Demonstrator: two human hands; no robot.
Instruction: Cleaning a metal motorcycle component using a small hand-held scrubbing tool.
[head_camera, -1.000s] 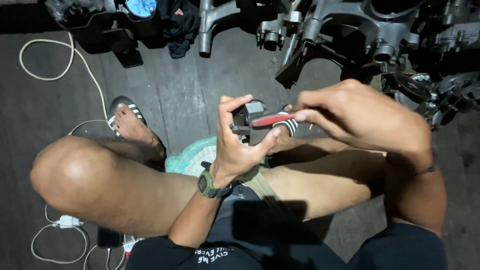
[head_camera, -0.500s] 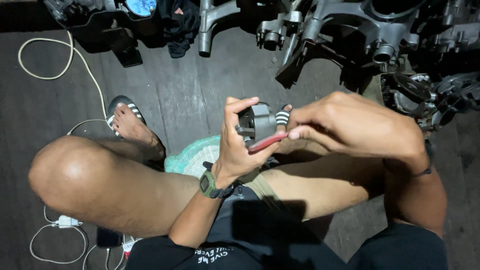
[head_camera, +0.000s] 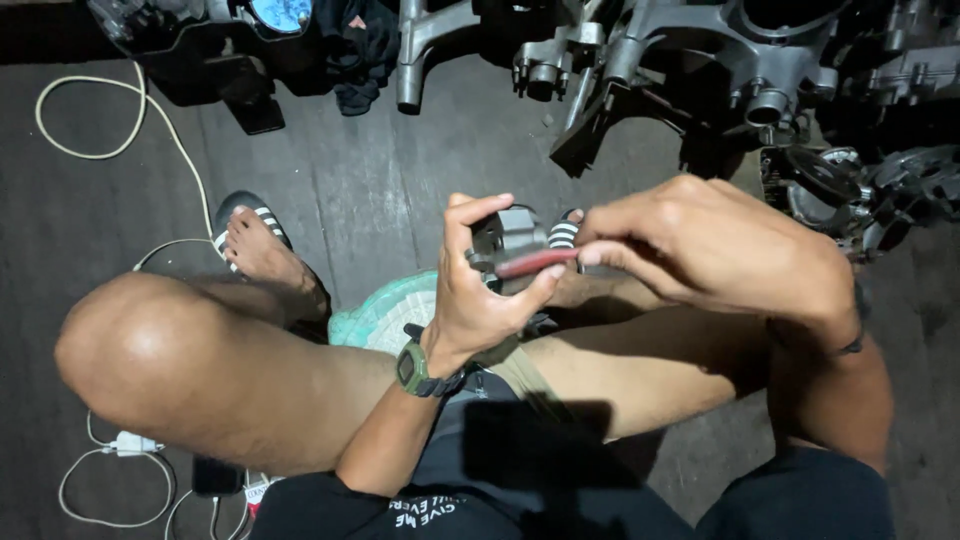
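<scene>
Two hands: both are working at one small part above the seated person's lap, over a dark concrete floor (head_camera: 330, 190).
Left hand: the left hand (head_camera: 480, 290), wearing a green digital wristwatch (head_camera: 415, 368), is gripping a small grey cast-metal part (head_camera: 508, 235) from below, thumb pressing at its lower right and forefinger curling over its top.
Right hand: the right hand (head_camera: 710, 245) is reaching in from the right, fingers pinching the far end of a slim red-handled tool (head_camera: 535, 263).
Tool and part: the red-handled tool is lying almost level, just under the grey part and touching it, crossing above the left thumb.
Position: the grey part is sitting between the two hands, in the left hand's grasp, just left of the right fingertips.
Below: a pale green woven cloth (head_camera: 375, 315) is lying under the left wrist, beside a bare foot in a black striped sandal (head_camera: 250, 235).
Background: grey metal engine casings (head_camera: 720, 70) are resting along the top, and a cream cable (head_camera: 120, 130) is looping at left.
</scene>
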